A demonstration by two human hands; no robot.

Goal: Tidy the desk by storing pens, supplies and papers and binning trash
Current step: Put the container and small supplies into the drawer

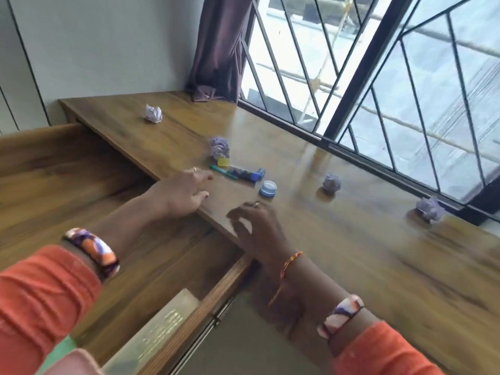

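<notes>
With the drawer (81, 190) standing open, the left hand (178, 194) reaches toward the pens (238, 174) near the desk (351, 253) edge, fingers spread and holding nothing; the right hand (257, 226) hovers loosely curled, also empty. Best gather the slim, smooth plastic pens together, since they may roll on glossy wood. Four crumpled paper balls (219, 147) lie scattered.

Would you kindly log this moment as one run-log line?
left hand: open, near pens | right hand: open, empty | drawer: open | paper balls: four on desk
</notes>
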